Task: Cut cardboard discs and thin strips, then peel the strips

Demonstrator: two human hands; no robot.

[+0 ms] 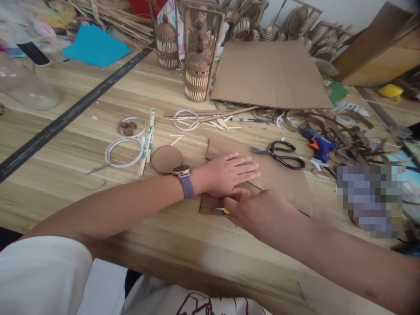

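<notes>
My left hand point(229, 173), with a watch on its wrist, lies flat with fingers stretched over a piece of brown cardboard point(292, 188). Just below it, my right hand point(251, 208) is closed around a yellow utility knife point(226, 211), mostly hidden by the fingers. A pale, blade-like tip shows at the cardboard's lower left edge. A dark line or cut edge runs across the cardboard beside both hands. Black-handled scissors point(288, 161) rest on its upper right part. Left of my left hand is a round cardboard disc point(166, 158).
Tape rings point(110, 153), brown beads point(127, 127) and thin sticks point(149, 144) lie at left. Behind stand lantern-like stick models point(197, 78) and a large cardboard sheet point(269, 72). A blue glue gun point(321, 146) lies right among brown strips point(354, 131).
</notes>
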